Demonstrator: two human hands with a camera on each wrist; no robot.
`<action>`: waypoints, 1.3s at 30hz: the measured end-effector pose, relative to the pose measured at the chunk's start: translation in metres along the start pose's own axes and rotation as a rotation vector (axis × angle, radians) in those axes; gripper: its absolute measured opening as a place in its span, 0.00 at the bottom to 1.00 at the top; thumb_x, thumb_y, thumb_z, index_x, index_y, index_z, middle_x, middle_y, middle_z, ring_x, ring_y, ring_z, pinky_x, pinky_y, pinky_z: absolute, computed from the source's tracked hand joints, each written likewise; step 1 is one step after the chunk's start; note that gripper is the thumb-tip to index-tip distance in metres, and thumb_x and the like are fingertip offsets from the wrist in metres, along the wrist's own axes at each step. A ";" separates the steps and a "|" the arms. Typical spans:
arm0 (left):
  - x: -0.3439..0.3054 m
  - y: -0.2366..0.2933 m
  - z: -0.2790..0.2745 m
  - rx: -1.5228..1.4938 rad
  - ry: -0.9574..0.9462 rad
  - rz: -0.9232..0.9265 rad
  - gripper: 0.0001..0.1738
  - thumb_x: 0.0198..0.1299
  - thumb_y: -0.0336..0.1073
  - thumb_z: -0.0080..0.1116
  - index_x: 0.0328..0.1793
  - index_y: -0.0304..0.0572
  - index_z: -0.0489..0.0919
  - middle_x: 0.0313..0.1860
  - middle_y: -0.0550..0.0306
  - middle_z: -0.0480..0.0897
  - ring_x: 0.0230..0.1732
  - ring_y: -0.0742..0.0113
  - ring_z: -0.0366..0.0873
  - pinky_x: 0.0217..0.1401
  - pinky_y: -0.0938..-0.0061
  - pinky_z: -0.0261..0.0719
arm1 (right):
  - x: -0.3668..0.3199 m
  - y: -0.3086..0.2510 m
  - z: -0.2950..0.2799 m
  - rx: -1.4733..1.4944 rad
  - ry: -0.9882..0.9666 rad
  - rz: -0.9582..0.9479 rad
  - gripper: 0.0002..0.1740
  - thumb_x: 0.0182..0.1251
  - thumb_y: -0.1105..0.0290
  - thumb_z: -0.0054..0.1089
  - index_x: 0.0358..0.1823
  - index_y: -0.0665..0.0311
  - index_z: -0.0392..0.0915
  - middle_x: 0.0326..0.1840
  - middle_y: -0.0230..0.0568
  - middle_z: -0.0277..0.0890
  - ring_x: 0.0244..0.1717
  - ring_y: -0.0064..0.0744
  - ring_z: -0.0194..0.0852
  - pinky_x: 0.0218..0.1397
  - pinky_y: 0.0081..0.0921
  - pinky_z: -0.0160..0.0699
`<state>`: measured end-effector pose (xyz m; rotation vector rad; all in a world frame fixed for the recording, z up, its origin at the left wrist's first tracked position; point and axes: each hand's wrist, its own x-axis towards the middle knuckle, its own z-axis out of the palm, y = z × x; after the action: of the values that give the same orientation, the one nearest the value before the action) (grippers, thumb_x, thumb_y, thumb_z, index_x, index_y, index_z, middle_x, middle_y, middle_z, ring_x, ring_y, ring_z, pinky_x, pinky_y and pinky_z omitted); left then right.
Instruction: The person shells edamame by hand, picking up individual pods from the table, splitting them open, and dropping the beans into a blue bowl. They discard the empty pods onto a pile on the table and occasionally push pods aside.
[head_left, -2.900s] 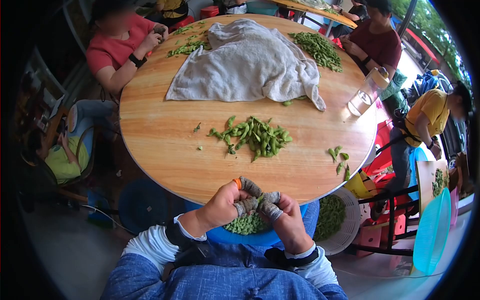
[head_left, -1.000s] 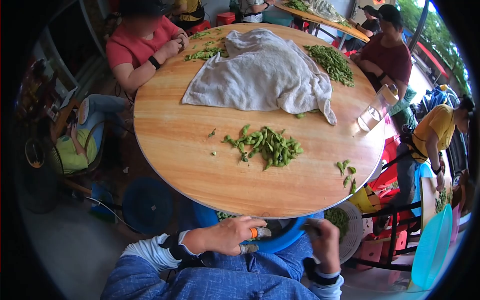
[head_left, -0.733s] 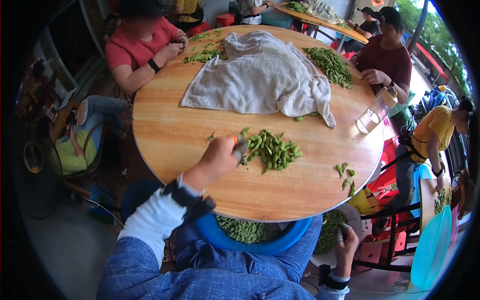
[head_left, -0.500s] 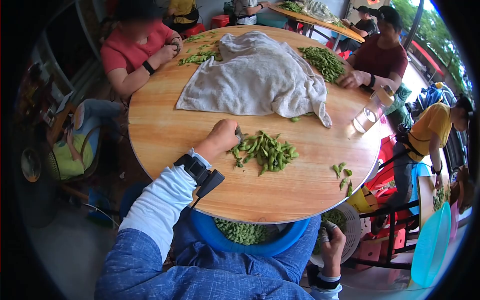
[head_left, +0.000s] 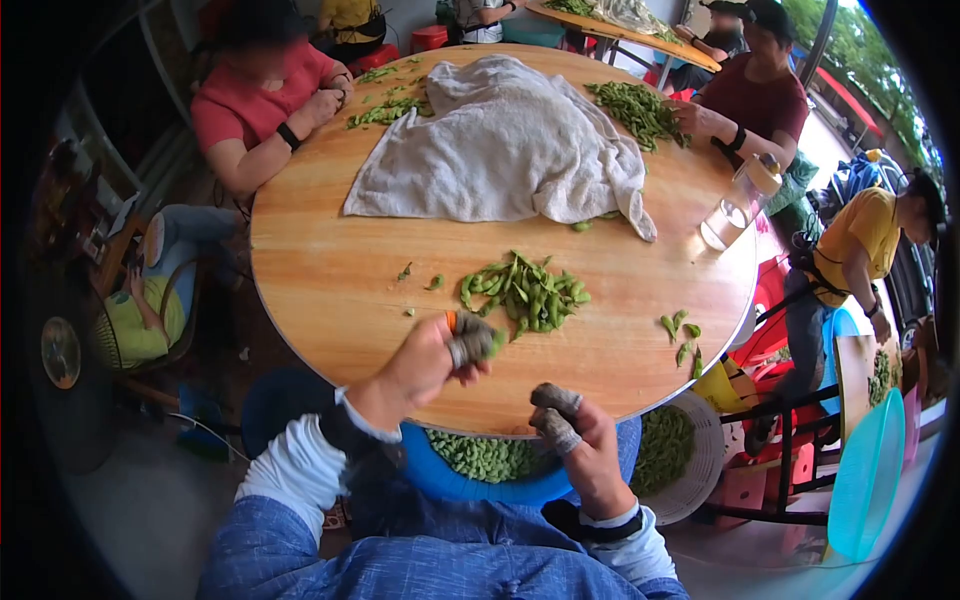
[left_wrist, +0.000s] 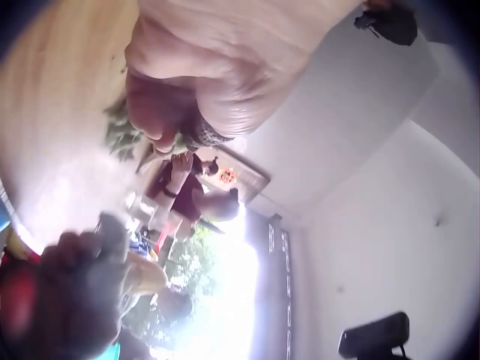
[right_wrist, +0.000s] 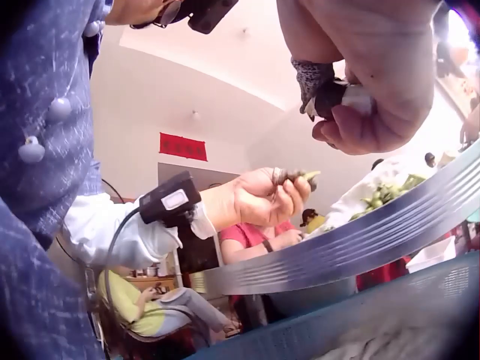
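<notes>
Head view: left hand [head_left: 418, 368] pinches a small green bean pod [head_left: 497, 344] at its grey-wrapped fingertips; only the pod's end shows, the rest covered by the wraps. Right hand [head_left: 590, 445] near it, fingers curled; cannot tell whether it grips anything. Beyond the hands, on the round wood-grain tabletop [head_left: 330, 270], a loose heap of curved green pods [head_left: 540, 300]; farther off, a rumpled off-white cloth [head_left: 500, 140]. Below the hands, a round blue plastic basin [head_left: 500, 491] holding pale green beans [head_left: 480, 458], partly cut off by the tabletop edge. Beside the right hand, a white perforated plastic basket [head_left: 708, 455] with more green inside.

Left wrist view: left hand's fingertips mostly hidden behind the palm; right hand dark, blurred.

Right wrist view: pod tip lighter, yellowish green, jutting past left fingers; right fingertips overlap, contents unclear.
</notes>
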<state>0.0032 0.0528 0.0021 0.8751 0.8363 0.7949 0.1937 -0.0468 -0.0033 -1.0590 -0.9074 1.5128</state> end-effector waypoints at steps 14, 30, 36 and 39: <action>-0.042 -0.032 0.035 -0.044 -0.123 0.028 0.06 0.55 0.31 0.53 0.36 0.36 0.73 0.24 0.60 0.76 0.22 0.77 0.71 0.25 0.85 0.68 | -0.003 0.004 0.008 0.233 -0.137 0.074 0.11 0.58 0.68 0.54 0.36 0.70 0.73 0.27 0.32 0.71 0.27 0.18 0.64 0.29 0.14 0.61; -0.039 -0.043 0.030 0.056 -0.096 0.005 0.06 0.57 0.30 0.50 0.40 0.38 0.70 0.28 0.60 0.74 0.25 0.76 0.70 0.27 0.83 0.70 | 0.004 0.017 0.007 0.088 -0.083 0.007 0.08 0.59 0.76 0.50 0.39 0.71 0.72 0.34 0.33 0.75 0.35 0.18 0.70 0.40 0.16 0.68; -0.049 -0.035 0.033 1.448 -0.059 0.758 0.20 0.37 0.26 0.56 0.42 0.34 0.71 0.31 0.49 0.74 0.29 0.58 0.74 0.31 0.69 0.74 | 0.002 0.018 0.007 0.083 -0.045 0.007 0.08 0.60 0.74 0.51 0.38 0.70 0.72 0.35 0.33 0.74 0.35 0.18 0.70 0.40 0.16 0.68; -0.048 -0.042 0.032 1.416 -0.058 0.798 0.21 0.30 0.26 0.55 0.39 0.34 0.73 0.32 0.47 0.74 0.31 0.50 0.74 0.34 0.66 0.73 | 0.000 0.015 0.007 0.126 -0.065 -0.021 0.08 0.59 0.75 0.51 0.39 0.71 0.72 0.35 0.33 0.74 0.36 0.19 0.70 0.40 0.16 0.69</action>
<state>0.0191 -0.0157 -0.0089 2.5821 0.9546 0.7639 0.1821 -0.0496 -0.0149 -0.9111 -0.8536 1.5733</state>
